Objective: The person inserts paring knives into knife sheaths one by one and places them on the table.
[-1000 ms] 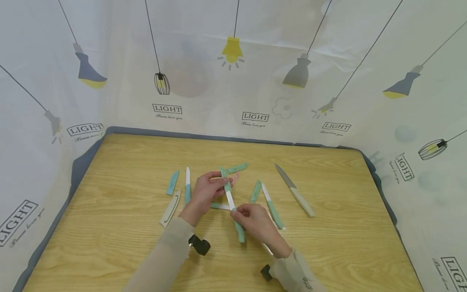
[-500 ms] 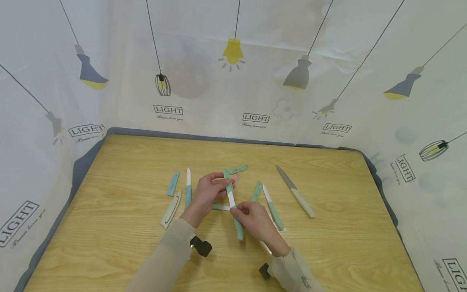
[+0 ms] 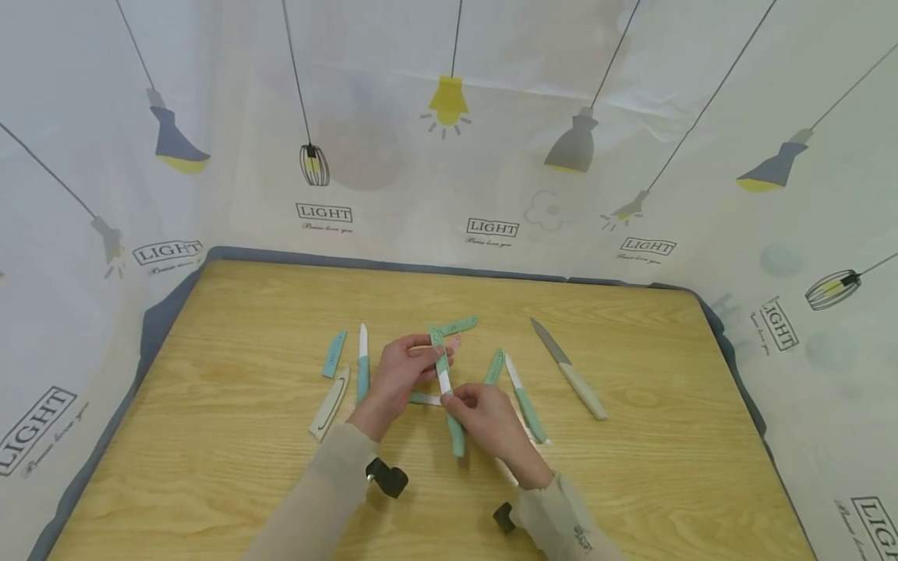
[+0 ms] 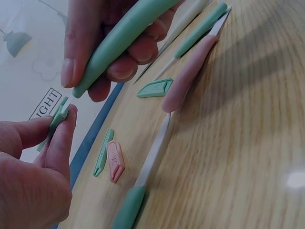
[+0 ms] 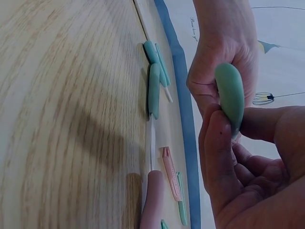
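Observation:
My left hand (image 3: 403,374) pinches a green knife sheath (image 4: 56,119) between thumb and fingers. In my right hand (image 3: 487,417) is a paring knife with a green handle (image 3: 456,436), gripped near where the handle meets the blade. Its white blade (image 3: 445,382) runs into the sheath, and a short stretch shows between the hands. Both are held above the table. Under them lie a second green-handled knife (image 4: 128,207) and a pink-handled knife (image 4: 188,76), the latter largely hidden by my right hand in the head view. A pink sheath (image 4: 115,161) lies just beyond my left fingers.
Left on the wooden table (image 3: 231,405) are a blue sheath (image 3: 334,354), a blue-handled knife (image 3: 363,366) and a cream sheath (image 3: 329,403). Green sheaths (image 3: 459,325) lie behind and right, beside another green-handled knife (image 3: 529,409). A large cream-handled knife (image 3: 582,389) lies farthest right.
The right hand has moved the knife slightly toward the left hand; less white blade shows outside the sheath. The left hand has stayed almost still, and the things on the table have not moved.

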Available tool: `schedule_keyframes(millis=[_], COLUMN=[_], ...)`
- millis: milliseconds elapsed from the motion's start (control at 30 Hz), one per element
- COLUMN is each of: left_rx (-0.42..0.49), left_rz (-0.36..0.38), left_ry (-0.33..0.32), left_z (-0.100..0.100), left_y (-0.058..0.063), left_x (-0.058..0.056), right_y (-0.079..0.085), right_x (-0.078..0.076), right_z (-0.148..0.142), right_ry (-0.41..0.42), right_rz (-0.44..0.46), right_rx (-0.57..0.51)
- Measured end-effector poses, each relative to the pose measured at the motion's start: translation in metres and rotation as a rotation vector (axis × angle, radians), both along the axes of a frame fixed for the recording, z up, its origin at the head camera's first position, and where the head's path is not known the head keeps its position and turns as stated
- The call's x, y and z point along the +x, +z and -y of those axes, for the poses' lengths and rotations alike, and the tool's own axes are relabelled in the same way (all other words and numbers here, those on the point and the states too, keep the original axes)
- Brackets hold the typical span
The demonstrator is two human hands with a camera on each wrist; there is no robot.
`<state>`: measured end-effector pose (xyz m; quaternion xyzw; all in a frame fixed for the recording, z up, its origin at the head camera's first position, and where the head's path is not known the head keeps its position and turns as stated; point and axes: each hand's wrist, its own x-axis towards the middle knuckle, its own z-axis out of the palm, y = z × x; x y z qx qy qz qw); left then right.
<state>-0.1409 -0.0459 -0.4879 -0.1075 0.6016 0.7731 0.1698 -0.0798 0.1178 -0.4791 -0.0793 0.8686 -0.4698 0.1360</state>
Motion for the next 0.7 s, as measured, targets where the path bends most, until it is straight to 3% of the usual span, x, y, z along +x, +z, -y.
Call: schedule_keyframes(millis=[700], left_rx=[-0.010], left_rz=[0.008], left_ry=[-0.032], left_z=[-0.0050], left_y=[0.0001], left_x=[0.0032], right_y=[-0.0027], right_x=[-0.0067], right_z=[0.0005], right_ry=[-0.040], right_rz=[-0.021], right_rx=[-0.026])
